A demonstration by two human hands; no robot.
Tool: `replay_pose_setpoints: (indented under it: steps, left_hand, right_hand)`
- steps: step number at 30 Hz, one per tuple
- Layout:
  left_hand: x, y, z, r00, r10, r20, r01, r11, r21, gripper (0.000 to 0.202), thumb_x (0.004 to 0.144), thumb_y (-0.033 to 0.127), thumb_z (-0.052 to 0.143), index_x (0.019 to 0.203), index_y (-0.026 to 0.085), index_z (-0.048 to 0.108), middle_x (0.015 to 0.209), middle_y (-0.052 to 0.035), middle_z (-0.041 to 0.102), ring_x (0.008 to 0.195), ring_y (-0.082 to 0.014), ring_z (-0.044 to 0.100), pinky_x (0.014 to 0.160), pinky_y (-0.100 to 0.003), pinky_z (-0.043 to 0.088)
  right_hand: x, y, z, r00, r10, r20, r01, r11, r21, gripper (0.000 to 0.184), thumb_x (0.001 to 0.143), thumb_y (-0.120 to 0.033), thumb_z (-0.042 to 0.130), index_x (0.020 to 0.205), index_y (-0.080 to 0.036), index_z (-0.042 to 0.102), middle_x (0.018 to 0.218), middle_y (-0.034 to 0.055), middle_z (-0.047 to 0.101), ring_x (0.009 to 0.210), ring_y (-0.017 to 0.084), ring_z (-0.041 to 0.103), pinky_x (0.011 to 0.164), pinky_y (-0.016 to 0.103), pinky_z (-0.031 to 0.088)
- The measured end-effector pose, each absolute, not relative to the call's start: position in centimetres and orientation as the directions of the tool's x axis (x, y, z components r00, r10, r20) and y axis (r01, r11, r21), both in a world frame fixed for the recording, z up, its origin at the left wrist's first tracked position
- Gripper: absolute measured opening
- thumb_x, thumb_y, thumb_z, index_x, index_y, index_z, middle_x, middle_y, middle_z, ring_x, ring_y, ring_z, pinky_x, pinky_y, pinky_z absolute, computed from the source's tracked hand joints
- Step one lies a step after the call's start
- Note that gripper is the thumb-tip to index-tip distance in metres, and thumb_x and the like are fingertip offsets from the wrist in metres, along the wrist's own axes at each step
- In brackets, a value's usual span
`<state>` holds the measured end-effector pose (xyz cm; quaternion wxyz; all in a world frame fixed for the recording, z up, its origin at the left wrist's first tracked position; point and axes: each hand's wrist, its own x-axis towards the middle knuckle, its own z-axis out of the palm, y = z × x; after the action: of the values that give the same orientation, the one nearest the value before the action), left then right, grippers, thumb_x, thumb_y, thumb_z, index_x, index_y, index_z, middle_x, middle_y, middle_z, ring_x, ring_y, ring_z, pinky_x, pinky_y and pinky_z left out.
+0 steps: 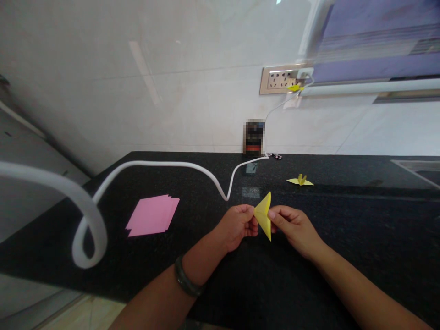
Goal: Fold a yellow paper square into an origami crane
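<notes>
A folded piece of yellow paper [264, 214], roughly triangular with a crease across its middle, is held up over the dark counter. My left hand [237, 224] pinches its pointed left corner between thumb and fingers. On the opposite side, my right hand [292, 224] grips the middle of the long edge, thumb on the near face and fingers behind. Beyond my right hand, a folded yellow paper crane [300, 180] lies on the counter with its wings spread. To the left sits a loose stack of pink paper sheets [151, 215].
A white flexible stand [165, 163] loops across the counter [113, 261] from the left. A pixelated upright object [254, 137] leans at the wall, near a white cable. Above are a wall socket [280, 79] and another small yellow paper piece [294, 87]. A sink edge [412, 167] shows at right.
</notes>
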<state>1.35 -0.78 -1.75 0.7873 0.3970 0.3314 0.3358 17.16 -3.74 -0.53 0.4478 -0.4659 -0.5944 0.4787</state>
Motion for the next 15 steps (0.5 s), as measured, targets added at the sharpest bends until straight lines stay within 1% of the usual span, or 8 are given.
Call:
replay_pose_setpoints:
  steps: [3,8,15]
  left_hand:
    - [1.35,-0.80,-1.78,0.547,0.796,-0.258,-0.264,0.457,0.849,0.020,0.075,0.032,0.047,0.068,0.014,0.046,0.056,0.0015,0.047,0.047,-0.0068,0.046,0.051,-0.023,0.037]
    - [1.38,-0.81,-1.55,0.540,0.799,-0.266,-0.246,0.452,0.858,0.019,0.076,0.031,0.046,0.068,0.013,0.046,0.056,0.0016,0.047,0.047,-0.0066,0.046,0.051,-0.023,0.037]
    - [1.42,-0.79,-1.63,0.532,0.802,-0.273,-0.237,0.450,0.861,0.019,0.075,0.032,0.048,0.069,0.014,0.047,0.056,0.0017,0.047,0.046,-0.0067,0.045,0.051,-0.023,0.037]
  right_hand:
    - [17.16,-3.77,-0.42,-0.154,0.985,0.082,0.121,0.101,-0.988,0.021,0.078,-0.034,0.050,0.071,-0.016,0.059,0.057,-0.0013,0.053,0.052,0.009,0.047,0.052,0.021,0.038]
    - [17.02,-3.87,-0.15,-0.178,0.979,0.097,0.105,0.117,-0.988,0.025,0.079,-0.035,0.048,0.067,-0.015,0.058,0.057,-0.0004,0.053,0.053,0.009,0.047,0.052,0.022,0.039]
    - [16.96,-3.90,-0.26,-0.165,0.982,0.093,0.135,0.115,-0.984,0.020,0.076,-0.034,0.052,0.071,-0.016,0.059,0.058,-0.0010,0.053,0.053,0.009,0.047,0.051,0.021,0.038]
